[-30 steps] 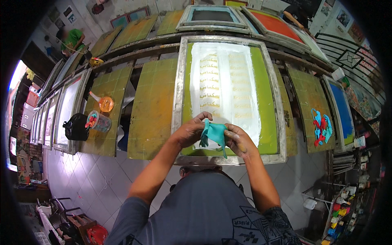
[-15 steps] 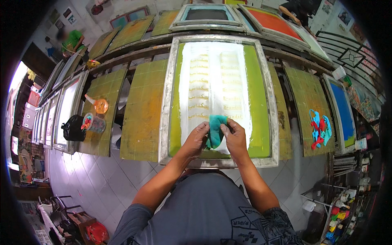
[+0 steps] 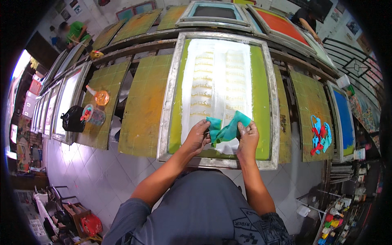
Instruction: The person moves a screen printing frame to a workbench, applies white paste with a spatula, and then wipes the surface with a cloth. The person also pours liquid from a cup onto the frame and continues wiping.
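A teal cloth (image 3: 228,131) is stretched between my two hands, sagging in the middle. My left hand (image 3: 198,136) pinches its left edge, while my right hand (image 3: 248,139) grips the other end, where a corner stands up. Both hands are above the near part of a screen printing frame (image 3: 162,118) with a metal rim. White ink (image 3: 218,77) coats the middle of its mesh, and two columns of small lettering show through. Yellow-green strips (image 3: 258,102) run along both sides of the white.
Yellowish boards (image 3: 143,102) flank the frame. On the left are an orange bottle (image 3: 101,97), a clear tub (image 3: 97,116) and a black bag (image 3: 74,119). Red and blue rags (image 3: 321,135) lie right. Two people (image 3: 76,32) (image 3: 306,18) are at the far side.
My hands have moved apart, and the bunched cloth is now spread wider between them. The right hand has shifted rightward and turned. The whole view has tilted slightly.
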